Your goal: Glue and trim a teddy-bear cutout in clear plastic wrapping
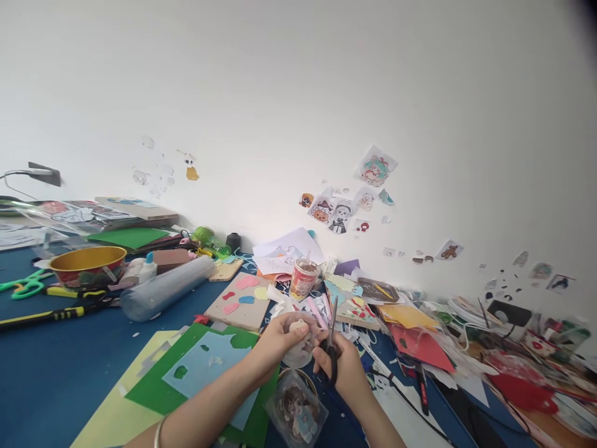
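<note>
**Scissors beside a pinched cut-out amid crowded paper**

At bottom centre, a clear pouch lies just below the hands. At lower centre, the left hand pinches a pale cut-out; the right hand grips black scissors, blades upward. Green paper edges under the left forearm; bare blue bench shows lower left. Beyond, a cup stands at centre between two boards.

left hand is covering part of a pale piece; right hand is hiding some of the scissors. yellow sheet is running off the bottom edge, black-yellow tool off the left. small wall scraps are showing too tiny to identify.
</note>
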`<state>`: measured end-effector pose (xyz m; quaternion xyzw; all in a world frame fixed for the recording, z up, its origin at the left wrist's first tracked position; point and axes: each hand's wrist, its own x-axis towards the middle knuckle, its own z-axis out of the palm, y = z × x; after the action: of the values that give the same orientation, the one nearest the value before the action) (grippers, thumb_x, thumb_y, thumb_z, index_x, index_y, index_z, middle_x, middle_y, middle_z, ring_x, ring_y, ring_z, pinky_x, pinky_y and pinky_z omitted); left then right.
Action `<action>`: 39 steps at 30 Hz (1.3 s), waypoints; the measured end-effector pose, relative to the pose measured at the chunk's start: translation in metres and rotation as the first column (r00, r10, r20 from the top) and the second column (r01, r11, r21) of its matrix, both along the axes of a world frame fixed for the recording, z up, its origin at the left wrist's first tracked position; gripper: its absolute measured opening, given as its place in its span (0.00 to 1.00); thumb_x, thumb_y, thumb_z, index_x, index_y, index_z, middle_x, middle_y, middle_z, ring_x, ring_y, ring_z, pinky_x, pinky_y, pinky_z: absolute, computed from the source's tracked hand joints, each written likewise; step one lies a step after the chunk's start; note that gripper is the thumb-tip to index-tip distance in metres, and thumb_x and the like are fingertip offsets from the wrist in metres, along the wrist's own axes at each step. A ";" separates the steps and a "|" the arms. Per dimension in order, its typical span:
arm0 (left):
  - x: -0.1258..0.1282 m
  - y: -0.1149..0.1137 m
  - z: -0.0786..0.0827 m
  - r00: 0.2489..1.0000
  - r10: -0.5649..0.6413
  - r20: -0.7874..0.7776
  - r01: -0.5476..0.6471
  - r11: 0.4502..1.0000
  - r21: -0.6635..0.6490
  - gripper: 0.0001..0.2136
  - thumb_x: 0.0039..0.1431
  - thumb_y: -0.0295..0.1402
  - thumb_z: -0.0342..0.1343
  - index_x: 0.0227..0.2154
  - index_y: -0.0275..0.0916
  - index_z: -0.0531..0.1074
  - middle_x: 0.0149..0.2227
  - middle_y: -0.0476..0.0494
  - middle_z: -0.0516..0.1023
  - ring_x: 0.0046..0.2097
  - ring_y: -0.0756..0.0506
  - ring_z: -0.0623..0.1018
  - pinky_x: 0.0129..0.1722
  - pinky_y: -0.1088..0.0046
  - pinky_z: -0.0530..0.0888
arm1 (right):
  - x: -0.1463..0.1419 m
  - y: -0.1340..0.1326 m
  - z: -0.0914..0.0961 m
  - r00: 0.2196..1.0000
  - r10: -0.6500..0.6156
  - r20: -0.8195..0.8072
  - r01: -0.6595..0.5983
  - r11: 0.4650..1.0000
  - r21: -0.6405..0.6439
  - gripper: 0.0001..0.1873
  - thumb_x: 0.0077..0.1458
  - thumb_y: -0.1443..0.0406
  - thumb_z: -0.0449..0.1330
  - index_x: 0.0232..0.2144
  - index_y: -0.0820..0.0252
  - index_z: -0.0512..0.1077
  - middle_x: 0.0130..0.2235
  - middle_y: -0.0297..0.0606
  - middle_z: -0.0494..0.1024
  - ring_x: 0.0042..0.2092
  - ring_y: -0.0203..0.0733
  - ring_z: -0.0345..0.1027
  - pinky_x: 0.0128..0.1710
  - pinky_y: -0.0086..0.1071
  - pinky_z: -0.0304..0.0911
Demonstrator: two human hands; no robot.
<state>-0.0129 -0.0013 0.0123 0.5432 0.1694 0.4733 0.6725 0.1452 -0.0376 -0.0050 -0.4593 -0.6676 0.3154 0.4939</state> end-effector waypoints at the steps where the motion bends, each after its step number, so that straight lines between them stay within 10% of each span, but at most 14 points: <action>1: 0.000 0.000 0.000 1.000 0.010 0.003 -0.010 1.000 -0.004 0.13 0.50 0.39 0.60 0.34 0.34 0.71 0.32 0.43 0.75 0.32 0.46 0.74 0.32 0.72 0.69 | 0.000 -0.001 0.000 0.998 -0.012 0.054 0.011 1.000 0.005 0.16 0.49 0.53 0.59 0.31 0.59 0.63 0.20 0.30 0.70 0.21 0.38 0.65 0.22 0.28 0.59; 8: 0.000 0.000 0.005 0.997 0.037 0.064 -0.035 0.999 -0.028 0.13 0.49 0.39 0.61 0.33 0.34 0.71 0.31 0.43 0.74 0.30 0.47 0.74 0.29 0.74 0.69 | -0.002 -0.011 0.008 0.754 -0.357 0.551 0.185 0.921 0.343 0.15 0.44 0.54 0.60 0.31 0.59 0.71 0.28 0.39 0.72 0.31 0.46 0.67 0.30 0.32 0.58; 17: -0.002 -0.004 0.009 0.999 0.040 0.034 -0.038 0.998 -0.059 0.15 0.45 0.41 0.63 0.30 0.35 0.70 0.28 0.45 0.74 0.27 0.49 0.71 0.29 0.73 0.71 | -0.007 -0.015 0.009 0.532 -0.598 0.600 0.251 0.788 0.563 0.15 0.44 0.53 0.60 0.28 0.59 0.72 0.23 0.38 0.71 0.29 0.45 0.65 0.26 0.30 0.51; 28: -0.001 -0.003 0.008 0.998 0.043 0.051 -0.039 0.997 -0.074 0.15 0.46 0.40 0.63 0.32 0.35 0.71 0.27 0.47 0.73 0.27 0.50 0.71 0.28 0.74 0.69 | -0.005 -0.012 0.003 0.496 -0.679 0.541 0.224 0.703 0.675 0.17 0.48 0.51 0.57 0.21 0.57 0.69 0.19 0.36 0.69 0.25 0.42 0.64 0.24 0.30 0.47; 39: -0.006 -0.002 0.010 0.998 0.023 0.063 -0.019 0.998 -0.062 0.15 0.47 0.40 0.62 0.32 0.34 0.70 0.27 0.45 0.73 0.26 0.49 0.72 0.28 0.75 0.69 | -0.003 -0.011 0.004 0.577 -0.625 0.526 0.225 0.740 0.634 0.17 0.45 0.52 0.61 0.30 0.59 0.71 0.25 0.39 0.72 0.32 0.47 0.63 0.27 0.31 0.54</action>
<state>-0.0190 -0.0029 0.0228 0.5049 0.1679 0.4920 0.6891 0.1418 -0.0482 -0.0009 -0.5508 -0.7243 -0.2062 0.3599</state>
